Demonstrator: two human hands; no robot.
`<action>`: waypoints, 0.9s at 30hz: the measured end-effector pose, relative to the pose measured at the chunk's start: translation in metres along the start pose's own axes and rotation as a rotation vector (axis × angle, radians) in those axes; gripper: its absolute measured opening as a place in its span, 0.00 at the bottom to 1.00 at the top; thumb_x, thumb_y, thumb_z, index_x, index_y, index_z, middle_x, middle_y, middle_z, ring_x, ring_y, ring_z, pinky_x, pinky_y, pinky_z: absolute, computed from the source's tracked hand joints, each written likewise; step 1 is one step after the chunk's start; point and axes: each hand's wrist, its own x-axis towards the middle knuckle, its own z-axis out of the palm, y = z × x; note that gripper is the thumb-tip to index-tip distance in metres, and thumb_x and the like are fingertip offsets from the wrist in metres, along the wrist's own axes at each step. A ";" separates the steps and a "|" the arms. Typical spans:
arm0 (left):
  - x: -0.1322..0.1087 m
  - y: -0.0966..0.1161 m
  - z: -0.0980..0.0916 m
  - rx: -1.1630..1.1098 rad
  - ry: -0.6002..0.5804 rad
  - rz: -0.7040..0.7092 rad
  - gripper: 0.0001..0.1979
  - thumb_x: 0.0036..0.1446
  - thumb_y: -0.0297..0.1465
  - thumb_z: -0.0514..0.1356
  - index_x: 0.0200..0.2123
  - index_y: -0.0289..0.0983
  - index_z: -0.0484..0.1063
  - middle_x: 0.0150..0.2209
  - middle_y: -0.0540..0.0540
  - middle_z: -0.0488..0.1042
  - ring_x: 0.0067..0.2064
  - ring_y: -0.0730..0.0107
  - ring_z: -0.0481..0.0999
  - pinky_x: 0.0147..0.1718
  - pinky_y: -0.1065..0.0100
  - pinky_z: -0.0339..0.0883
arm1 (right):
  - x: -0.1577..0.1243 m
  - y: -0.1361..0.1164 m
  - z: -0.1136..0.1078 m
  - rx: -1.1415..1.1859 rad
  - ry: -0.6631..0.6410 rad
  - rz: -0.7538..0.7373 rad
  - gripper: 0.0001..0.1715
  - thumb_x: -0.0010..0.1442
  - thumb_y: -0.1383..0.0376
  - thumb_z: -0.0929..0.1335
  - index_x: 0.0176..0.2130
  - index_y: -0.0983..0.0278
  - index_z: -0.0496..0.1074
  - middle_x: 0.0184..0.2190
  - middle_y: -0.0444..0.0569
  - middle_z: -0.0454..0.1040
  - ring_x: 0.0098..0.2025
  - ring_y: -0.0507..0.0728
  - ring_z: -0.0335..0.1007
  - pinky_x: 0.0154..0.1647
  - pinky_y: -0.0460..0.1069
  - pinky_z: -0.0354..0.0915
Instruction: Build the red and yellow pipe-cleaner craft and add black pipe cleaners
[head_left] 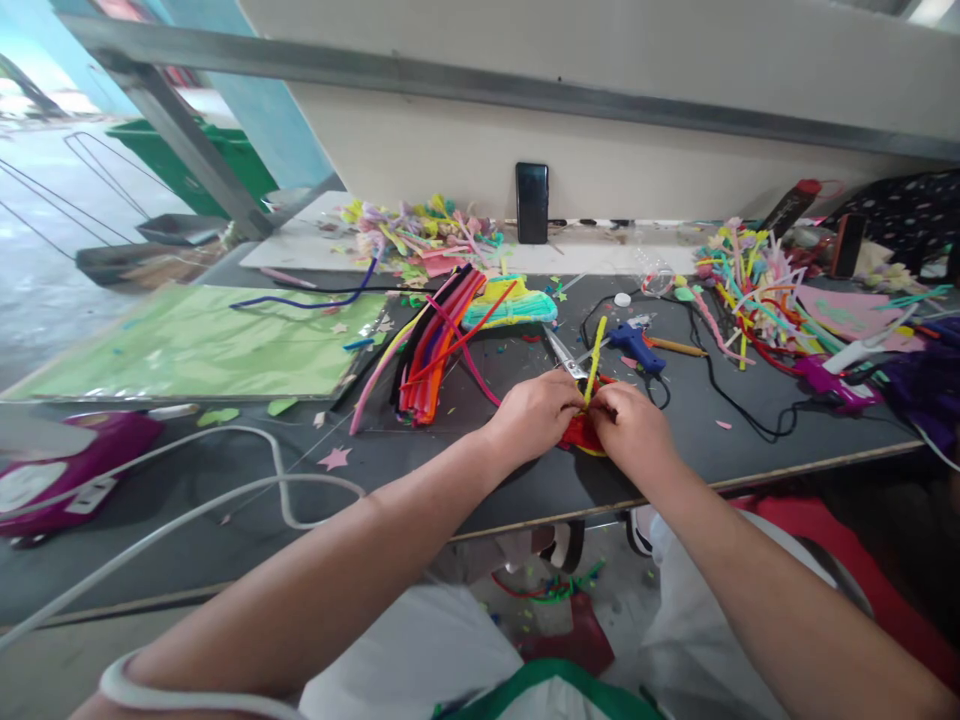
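My left hand (534, 412) and my right hand (628, 425) meet over a small red and yellow craft piece (582, 434) on the dark table (480, 480). Both hands have their fingers curled round it. A yellow pipe cleaner (595, 364) sticks up from between my fingertips, pinched there. Scissors (564, 357) lie just beyond my left hand. A blue glue gun (636, 346) rests beyond my right hand.
A bundle of coloured pipe cleaners (435, 350) lies left of my hands. A green sheet (195, 345) covers the left side. A phone (532, 203) leans on the back wall. Piles of craft scraps (750, 285) sit right; a pink iron (67, 475) and white cable (285, 490) sit left.
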 end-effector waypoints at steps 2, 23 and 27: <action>-0.001 0.000 0.001 -0.002 0.004 0.002 0.11 0.55 0.24 0.54 0.34 0.39 0.76 0.39 0.48 0.76 0.45 0.70 0.73 0.46 0.70 0.67 | 0.000 0.000 -0.001 -0.004 -0.005 0.008 0.07 0.55 0.69 0.64 0.28 0.61 0.68 0.33 0.47 0.72 0.39 0.56 0.68 0.37 0.47 0.60; 0.002 -0.002 -0.001 -0.112 0.060 -0.063 0.18 0.47 0.16 0.48 0.33 0.34 0.76 0.42 0.43 0.73 0.44 0.69 0.73 0.45 0.69 0.68 | 0.005 0.006 0.004 0.108 -0.040 0.066 0.06 0.53 0.69 0.67 0.28 0.61 0.74 0.33 0.47 0.75 0.40 0.56 0.69 0.41 0.49 0.61; 0.001 -0.005 -0.001 -0.104 0.018 0.010 0.24 0.44 0.14 0.48 0.40 0.34 0.76 0.45 0.42 0.71 0.44 0.69 0.73 0.45 0.69 0.68 | 0.005 0.001 0.001 0.065 -0.048 0.084 0.04 0.54 0.65 0.68 0.30 0.61 0.74 0.33 0.48 0.75 0.40 0.56 0.69 0.41 0.49 0.60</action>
